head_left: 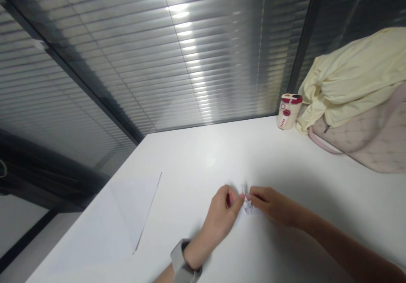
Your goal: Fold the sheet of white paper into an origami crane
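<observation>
A small crumpled white paper [248, 207] lies between my hands above the white table, its surface creased and folded. My left hand [224, 209], with a grey watch on the wrist, pinches the paper's left side between thumb and fingers. From the right, my right hand [269, 203] grips the paper's other side with its thumb and curled fingers. The fingertips of both hands are close together, and they partly hide the paper.
White sheets [111, 219] lie at the table's left edge. A cream and red cup-shaped case [289, 111] stands at the back right, beside a pink quilted bag [374, 135] with a pale yellow cloth [355, 75] over it. Blinds [190, 63] rise behind the table [203, 156].
</observation>
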A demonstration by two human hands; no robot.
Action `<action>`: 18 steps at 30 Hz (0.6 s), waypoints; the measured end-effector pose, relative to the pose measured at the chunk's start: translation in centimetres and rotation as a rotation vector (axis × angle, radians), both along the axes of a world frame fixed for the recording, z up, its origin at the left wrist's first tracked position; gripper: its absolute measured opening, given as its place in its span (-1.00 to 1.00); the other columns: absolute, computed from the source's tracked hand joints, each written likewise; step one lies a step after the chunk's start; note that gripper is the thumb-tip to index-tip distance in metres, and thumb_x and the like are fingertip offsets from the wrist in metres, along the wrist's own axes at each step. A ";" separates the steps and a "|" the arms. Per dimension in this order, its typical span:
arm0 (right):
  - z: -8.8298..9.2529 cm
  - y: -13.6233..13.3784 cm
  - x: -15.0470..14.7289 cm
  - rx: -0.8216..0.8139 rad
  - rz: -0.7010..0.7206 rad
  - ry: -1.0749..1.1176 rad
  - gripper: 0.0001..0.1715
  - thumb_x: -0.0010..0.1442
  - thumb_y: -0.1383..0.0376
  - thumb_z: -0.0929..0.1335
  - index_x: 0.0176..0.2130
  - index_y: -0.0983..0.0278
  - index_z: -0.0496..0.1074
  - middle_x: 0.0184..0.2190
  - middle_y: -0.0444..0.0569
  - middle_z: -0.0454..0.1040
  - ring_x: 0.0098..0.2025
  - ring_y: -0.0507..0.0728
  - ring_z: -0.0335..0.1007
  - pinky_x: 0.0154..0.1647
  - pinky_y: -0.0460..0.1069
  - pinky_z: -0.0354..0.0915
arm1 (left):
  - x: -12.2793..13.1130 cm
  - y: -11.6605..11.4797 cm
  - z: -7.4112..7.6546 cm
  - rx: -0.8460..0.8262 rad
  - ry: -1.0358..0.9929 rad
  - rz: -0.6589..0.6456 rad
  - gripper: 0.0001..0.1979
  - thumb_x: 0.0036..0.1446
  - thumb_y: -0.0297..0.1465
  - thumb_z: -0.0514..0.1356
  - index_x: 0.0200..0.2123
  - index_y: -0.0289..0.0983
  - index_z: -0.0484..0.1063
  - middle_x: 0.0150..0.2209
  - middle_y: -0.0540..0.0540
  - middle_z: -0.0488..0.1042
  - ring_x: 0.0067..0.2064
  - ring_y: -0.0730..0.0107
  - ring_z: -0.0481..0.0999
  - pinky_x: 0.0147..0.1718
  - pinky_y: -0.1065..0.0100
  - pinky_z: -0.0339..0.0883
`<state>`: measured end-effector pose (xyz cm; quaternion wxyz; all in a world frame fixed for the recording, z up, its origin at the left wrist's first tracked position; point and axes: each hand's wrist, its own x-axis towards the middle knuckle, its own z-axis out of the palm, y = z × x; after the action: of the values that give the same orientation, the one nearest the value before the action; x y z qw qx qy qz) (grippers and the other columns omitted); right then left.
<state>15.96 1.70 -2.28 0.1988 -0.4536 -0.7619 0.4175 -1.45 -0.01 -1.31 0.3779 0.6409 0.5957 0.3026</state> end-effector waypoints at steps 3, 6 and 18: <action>-0.1 -0.2 -0.1 -0.008 0.003 0.012 -0.65 0.28 0.24 0.16 -0.53 0.26 0.13 -0.55 -0.15 0.24 -0.46 0.04 0.14 -0.45 -0.05 0.00 | -0.1 -0.2 0.6 -0.056 0.030 -0.081 -0.63 0.11 -0.19 0.13 -0.63 -0.23 0.14 -0.59 0.06 0.15 -0.48 0.40 0.18 -0.46 0.35 0.02; -0.2 -0.4 -0.1 -0.004 0.001 0.018 -0.66 0.28 0.24 0.15 -0.51 0.26 0.16 -0.54 -0.14 0.26 -0.44 0.05 0.16 -0.42 -0.04 0.02 | -0.2 -0.3 0.7 -0.027 0.052 -0.148 -0.60 0.13 -0.20 0.09 -0.68 -0.25 0.23 -0.56 0.00 0.23 -0.39 0.34 0.25 -0.38 0.33 0.06; 0.6 -0.7 -0.1 -0.019 0.008 0.013 -0.70 0.29 0.27 0.13 -0.48 0.27 0.16 -0.51 -0.15 0.21 -0.43 0.04 0.13 -0.38 -0.05 0.03 | -0.4 0.1 0.0 -0.196 -0.171 -0.192 -0.66 0.03 -0.19 0.12 -0.64 -0.29 0.38 -0.63 0.04 0.21 -0.51 0.42 0.16 -0.47 0.35 -0.02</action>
<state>15.86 0.95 -1.70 0.1977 -0.4495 -0.7586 0.4282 -1.83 0.13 -1.26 0.5152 0.6269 0.5239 0.2590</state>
